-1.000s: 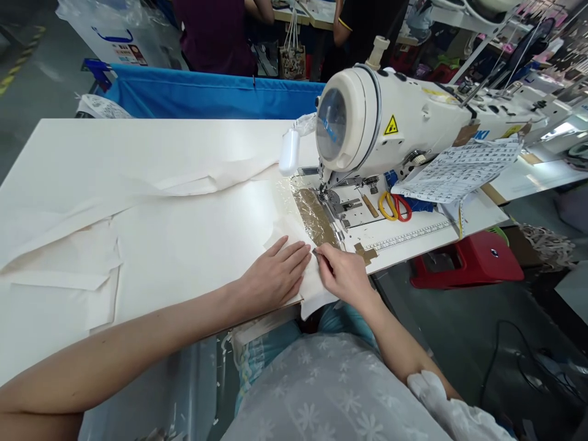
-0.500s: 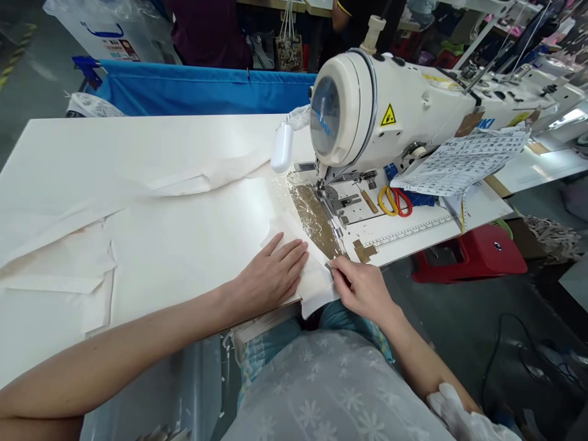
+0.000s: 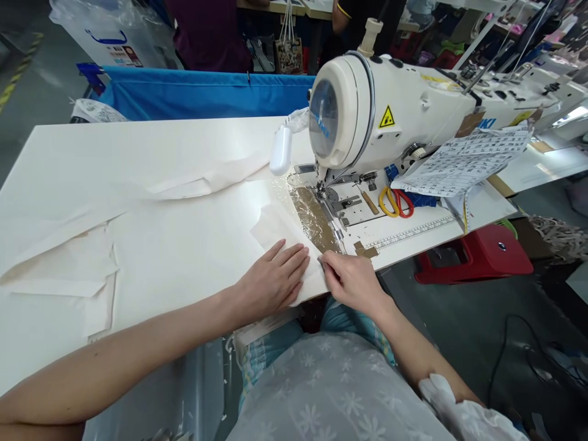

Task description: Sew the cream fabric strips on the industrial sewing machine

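A small piece of thin white fabric (image 3: pixel 274 226) lies at the table's front edge, left of the sewing machine's needle area. My left hand (image 3: pixel 274 277) rests flat on it, fingers stretched out and lying side by side. At the fabric's right edge, my right hand (image 3: pixel 351 278) is closed in a pinch on it. A small dark bit shows at those fingertips, too small to name. The sewing machine (image 3: pixel 349 116) stands just beyond both hands, and no fabric runs to its needle.
Longer white fabric (image 3: pixel 59 263) lies folded across the left of the white table (image 3: pixel 184 257). Yellow and red-handled scissors (image 3: pixel 389 202) and a printed paper sheet (image 3: pixel 463 158) are by the machine. A red stool (image 3: pixel 478 257) stands right; a blue cloth trough (image 3: pixel 197 92) runs behind.
My right hand has shifted left and slightly away from me. The small fabric has slid up and left, and its corner that hung over the front edge has drawn back. My left hand stays nearly still.
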Demonstrator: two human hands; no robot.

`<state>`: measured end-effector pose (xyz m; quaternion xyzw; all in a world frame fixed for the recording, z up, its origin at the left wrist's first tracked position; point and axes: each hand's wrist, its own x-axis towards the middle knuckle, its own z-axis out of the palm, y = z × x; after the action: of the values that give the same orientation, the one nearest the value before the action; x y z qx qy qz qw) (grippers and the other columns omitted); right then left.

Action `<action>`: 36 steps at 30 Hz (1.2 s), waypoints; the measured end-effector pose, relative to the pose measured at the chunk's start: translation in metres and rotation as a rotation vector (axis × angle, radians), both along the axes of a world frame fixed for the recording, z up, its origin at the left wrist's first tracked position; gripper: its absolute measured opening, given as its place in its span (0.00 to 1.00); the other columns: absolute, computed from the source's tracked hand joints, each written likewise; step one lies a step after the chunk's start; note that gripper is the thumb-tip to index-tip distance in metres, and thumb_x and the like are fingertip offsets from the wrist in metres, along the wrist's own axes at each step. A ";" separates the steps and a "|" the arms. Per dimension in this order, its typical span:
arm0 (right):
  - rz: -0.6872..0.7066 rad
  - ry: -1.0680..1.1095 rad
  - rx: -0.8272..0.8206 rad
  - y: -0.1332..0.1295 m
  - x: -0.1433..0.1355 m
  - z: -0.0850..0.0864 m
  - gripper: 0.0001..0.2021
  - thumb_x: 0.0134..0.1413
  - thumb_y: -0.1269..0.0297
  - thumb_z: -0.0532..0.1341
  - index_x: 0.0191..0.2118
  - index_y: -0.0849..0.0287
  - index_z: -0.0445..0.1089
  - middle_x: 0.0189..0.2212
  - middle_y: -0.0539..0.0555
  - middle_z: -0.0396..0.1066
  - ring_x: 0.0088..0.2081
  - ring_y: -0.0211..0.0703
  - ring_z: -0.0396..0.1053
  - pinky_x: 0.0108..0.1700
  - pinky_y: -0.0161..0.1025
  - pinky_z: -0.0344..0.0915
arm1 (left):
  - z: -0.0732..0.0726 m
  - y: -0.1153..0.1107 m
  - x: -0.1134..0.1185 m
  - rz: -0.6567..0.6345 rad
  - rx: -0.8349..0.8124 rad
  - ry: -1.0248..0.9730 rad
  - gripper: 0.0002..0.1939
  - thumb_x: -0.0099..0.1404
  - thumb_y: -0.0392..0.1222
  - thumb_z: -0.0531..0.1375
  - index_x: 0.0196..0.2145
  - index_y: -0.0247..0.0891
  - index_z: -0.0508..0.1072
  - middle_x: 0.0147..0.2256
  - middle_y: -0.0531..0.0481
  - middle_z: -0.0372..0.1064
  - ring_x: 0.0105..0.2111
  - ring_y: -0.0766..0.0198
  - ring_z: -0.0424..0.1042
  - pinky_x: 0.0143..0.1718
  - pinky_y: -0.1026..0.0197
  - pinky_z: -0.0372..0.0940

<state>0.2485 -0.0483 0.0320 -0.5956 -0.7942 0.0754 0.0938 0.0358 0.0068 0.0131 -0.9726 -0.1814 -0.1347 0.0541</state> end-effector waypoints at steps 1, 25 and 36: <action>0.007 0.005 -0.011 -0.004 0.004 0.002 0.08 0.60 0.70 0.51 0.34 0.57 0.66 0.24 0.49 0.71 0.25 0.39 0.66 0.27 0.36 0.46 | 0.000 0.000 0.000 0.000 0.000 0.006 0.20 0.74 0.40 0.49 0.55 0.27 0.71 0.58 0.39 0.68 0.58 0.51 0.67 0.62 0.46 0.59; -0.024 0.031 -0.065 0.015 -0.004 0.006 0.09 0.61 0.68 0.51 0.35 0.56 0.68 0.25 0.50 0.74 0.26 0.40 0.68 0.27 0.36 0.47 | -0.003 0.001 0.001 -0.015 0.011 0.024 0.20 0.74 0.41 0.50 0.56 0.26 0.70 0.56 0.35 0.68 0.57 0.49 0.67 0.57 0.48 0.61; -0.138 0.313 0.021 -0.012 0.005 -0.009 0.10 0.66 0.64 0.50 0.41 0.57 0.68 0.28 0.50 0.76 0.26 0.39 0.70 0.29 0.34 0.57 | 0.004 -0.003 0.001 -0.049 -0.081 0.026 0.22 0.74 0.44 0.50 0.59 0.29 0.67 0.61 0.37 0.63 0.62 0.44 0.60 0.56 0.47 0.61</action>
<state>0.2531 -0.0603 0.0227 -0.6289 -0.7278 0.1521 0.2274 0.0364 0.0039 0.0173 -0.9799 -0.1621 -0.1157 0.0137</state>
